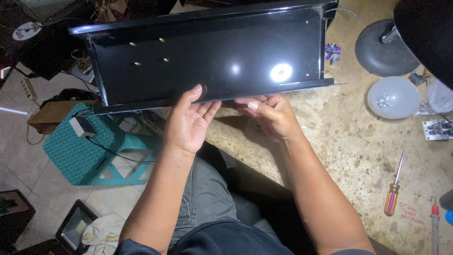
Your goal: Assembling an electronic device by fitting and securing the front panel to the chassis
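Panel point(212, 52): glossy black sheet-metal chassis, long and shallow with folded lips along both long edges. A few small brass studs stuck out of the inside face toward its left end, and the lamp glare made two bright spots on the right half. It was held up in the air over the near edge of the bench point(358, 141), half of it hanging out past the bench over the floor.
Left hand point(188, 123): palm up, fingers spread open, propping the panel's near lip with the thumb tip over the edge.
Right hand point(271, 115): fingers curled, pinching the same lip just beside the left one.
Bench stuff: a screwdriver point(393, 186) with an orange handle lay well off to the right, and a clear bowl point(393, 97) with a few washers sat beyond it.
Floor: teal stool point(89, 146) under the panel's left end.
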